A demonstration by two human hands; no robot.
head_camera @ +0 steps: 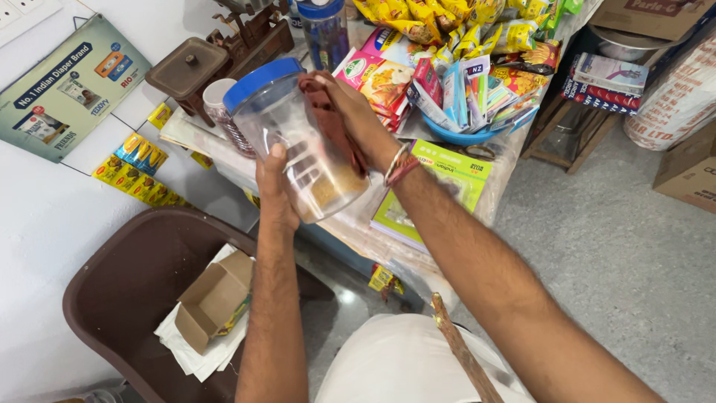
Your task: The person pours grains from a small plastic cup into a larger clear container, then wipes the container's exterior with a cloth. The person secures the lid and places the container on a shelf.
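Observation:
My left hand (276,195) grips a clear plastic jar (294,142) with a blue lid (262,80), held tilted above the counter edge. A small yellowish thing lies inside near the jar's bottom. My right hand (356,112) presses a dark red cloth (328,112) against the jar's side. Bangles and a thread ring my right wrist.
A counter (447,216) carries stacked snack packets (447,82), a blue bowl (466,136), a green packet, another blue-lidded jar (324,30) and a small brown box (186,69). A brown plastic chair (127,291) at the lower left holds an open cardboard box (216,298) and papers. Cartons stand at the right.

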